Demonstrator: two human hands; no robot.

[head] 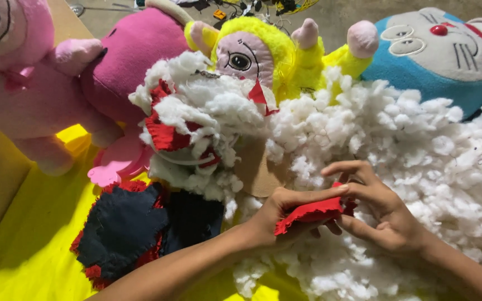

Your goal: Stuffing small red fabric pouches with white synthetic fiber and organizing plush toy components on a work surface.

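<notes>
My left hand (283,214) and my right hand (377,209) both pinch a small piece of red fabric (311,213) over a big heap of white stuffing fluff (414,150). The fabric looks like the open end of a soft toy part; its far side is hidden by my fingers. Just left of my hands lies an unfinished toy (191,128) of red cloth with white fluff spilling out, and below it a dark navy and red fabric body (135,226).
Finished plush toys lie along the back: a pink one (23,83), a magenta one (135,50), a yellow one with a pink face (258,53), a blue and white cat (442,50). A yellow sheet (34,234) covers the surface. A tan cardboard piece (258,173) sits under the fluff.
</notes>
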